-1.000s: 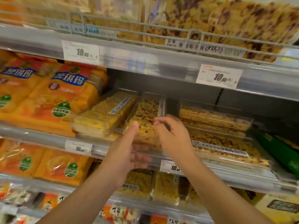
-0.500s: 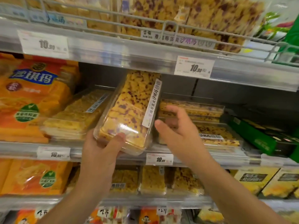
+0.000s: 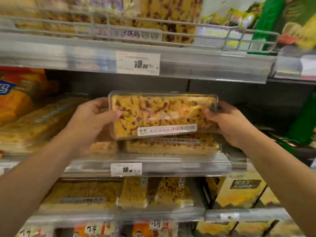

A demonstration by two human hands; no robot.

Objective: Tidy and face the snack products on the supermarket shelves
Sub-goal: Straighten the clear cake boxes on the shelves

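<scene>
Both hands (image 3: pixel 160 122) now hold box (image 3: pixel 162 113) sideways.

Place: a supermarket aisle, snack section.
Shelving: tiered metal shelves (image 3: pixel 153 161) with clear plastic strips along the front edges.
Pricing: white price tags (image 3: pixel 137 63) clipped into those strips, one above and one (image 3: pixel 126 169) below.
Stock: many like clear boxes of yellow snack cake (image 3: pixel 172 146), orange bags (image 3: pixel 15 98) at left, green packs (image 3: pixel 302 122) at right.
Top shelf: a wire rail (image 3: pixel 171 31) fences the goods.
</scene>
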